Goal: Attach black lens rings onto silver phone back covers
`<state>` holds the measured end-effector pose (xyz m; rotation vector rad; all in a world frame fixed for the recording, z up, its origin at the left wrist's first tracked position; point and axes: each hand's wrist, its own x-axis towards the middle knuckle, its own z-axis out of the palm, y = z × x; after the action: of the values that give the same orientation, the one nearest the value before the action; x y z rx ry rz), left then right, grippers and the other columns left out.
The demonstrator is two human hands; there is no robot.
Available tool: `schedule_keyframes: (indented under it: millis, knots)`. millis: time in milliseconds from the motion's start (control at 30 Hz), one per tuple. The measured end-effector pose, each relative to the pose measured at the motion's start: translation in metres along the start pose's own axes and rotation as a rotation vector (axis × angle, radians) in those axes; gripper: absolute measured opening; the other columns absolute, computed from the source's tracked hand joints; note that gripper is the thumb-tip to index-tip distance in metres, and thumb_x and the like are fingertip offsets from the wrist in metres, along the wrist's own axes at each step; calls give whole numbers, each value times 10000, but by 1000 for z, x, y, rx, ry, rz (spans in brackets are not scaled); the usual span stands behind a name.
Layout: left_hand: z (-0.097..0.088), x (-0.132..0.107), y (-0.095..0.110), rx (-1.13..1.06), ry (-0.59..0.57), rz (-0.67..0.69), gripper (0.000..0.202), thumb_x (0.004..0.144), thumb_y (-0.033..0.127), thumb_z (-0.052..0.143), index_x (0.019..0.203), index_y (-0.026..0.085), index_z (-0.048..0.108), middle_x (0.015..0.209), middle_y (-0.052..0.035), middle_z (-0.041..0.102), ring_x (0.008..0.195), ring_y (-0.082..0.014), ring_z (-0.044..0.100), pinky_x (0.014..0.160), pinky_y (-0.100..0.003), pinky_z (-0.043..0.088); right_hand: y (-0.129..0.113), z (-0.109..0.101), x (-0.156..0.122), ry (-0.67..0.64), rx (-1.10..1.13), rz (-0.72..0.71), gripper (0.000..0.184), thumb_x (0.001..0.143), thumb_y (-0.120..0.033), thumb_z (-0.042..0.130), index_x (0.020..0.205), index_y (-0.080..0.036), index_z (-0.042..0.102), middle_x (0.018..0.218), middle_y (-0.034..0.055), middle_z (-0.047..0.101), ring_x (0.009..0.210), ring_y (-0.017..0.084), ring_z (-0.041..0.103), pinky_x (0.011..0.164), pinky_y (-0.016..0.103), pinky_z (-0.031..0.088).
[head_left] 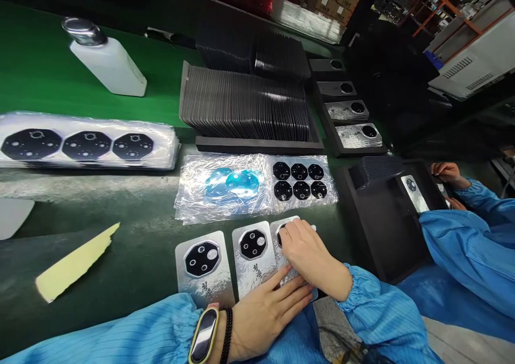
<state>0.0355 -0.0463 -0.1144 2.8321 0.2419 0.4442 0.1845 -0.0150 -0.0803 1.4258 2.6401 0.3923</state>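
Centrally, plates are racked in tray; panel is touched by outspread left hand, curled right hand (grip unclear).

— Item in hand?
— Silver panels, three, rippled finish, corners rounded; face up in a row.
— Left panel?
— Black octagonal plate near upper end, bearing rings; dark characters below.
— Middle panel?
— Same pattern; lower part hidden.
— Right panel?
— Beside the middle one; dark plate partly showing, mostly covered by the hands.
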Motion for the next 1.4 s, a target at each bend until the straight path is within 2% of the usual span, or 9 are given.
schedule_keyframes:
  millis: [300,633,867,967,1133,1300,1400]
  knots:
    - [10,-2,0,59,100,2,396,995,258,299,1289,167,549,1313,49,608,1228,-170,505,1018,-379,390,-1,-3,-1,-17,-20,8,189,800,13,442,764,-163,503,693,36,498,677,200,480,635,323,376]
    - [10,-3,-1,64,110,-3,387,1002,251,295,1281,173,553,1301,54,615,1221,-166,511,996,-377,403,-1,-2,1,25,-13,1,172,765,1,455,741,-160,508,678,37,500,651,197,470,612,320,363]
    - [11,-4,0,47,164,-12,399,997,234,279,1236,176,594,1270,55,638,1194,-161,533,985,-375,403,1,3,2,47,102,10,206,760,25,455,719,-163,528,671,39,536,643,191,473,605,313,379]
    - [13,-6,0,45,126,4,388,987,241,311,1264,176,575,1314,44,605,1223,-163,515,984,-373,410,13,-4,0,125,412,76,205,822,-15,457,716,-178,524,680,25,565,654,174,496,617,295,402]
    - [12,-7,-1,54,95,38,374,988,238,334,1272,184,571,1340,48,579,1220,-157,525,970,-367,430,43,-23,-14,248,1176,437,119,885,-158,502,787,-202,553,775,1,591,693,128,537,630,243,424]
    - [9,-6,-3,79,131,51,383,996,211,296,1208,205,614,1284,69,614,1160,-139,574,932,-345,445,54,-11,-24,344,1740,736,182,852,-376,603,760,-221,581,727,-8,602,682,134,546,621,255,428]
    - [10,-7,-2,98,126,64,376,993,209,307,1211,210,614,1283,71,614,1138,-135,593,912,-335,464,53,-1,-24,375,1905,821,249,785,-442,681,734,-218,585,636,-26,573,637,128,527,605,251,416]
